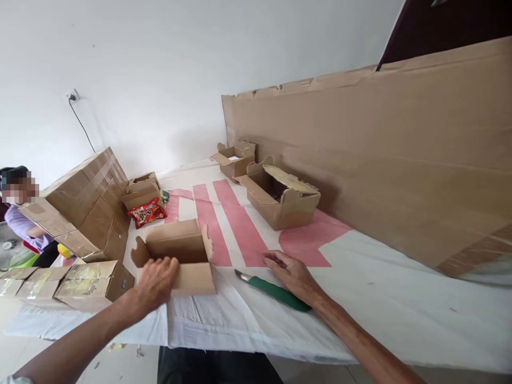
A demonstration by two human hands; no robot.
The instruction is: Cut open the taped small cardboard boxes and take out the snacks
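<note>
My left hand is closed over the near flap of an open cardboard box, its fingers curled over the flap's edge. The box stands near the table's front edge with its flaps raised or folded outward. To the right, my right hand rests just beyond a utility knife; its fingers are loosely bent and apart, with nothing visible between them. The knife has a green handle and lies on the cloth, blade pointing left towards the box. My right wrist is close to the handle's end.
Two open cardboard boxes stand by a tall cardboard sheet. A red food packet leans against another box. Taped cartons are stacked left, with smaller ones before them. A person sits beyond.
</note>
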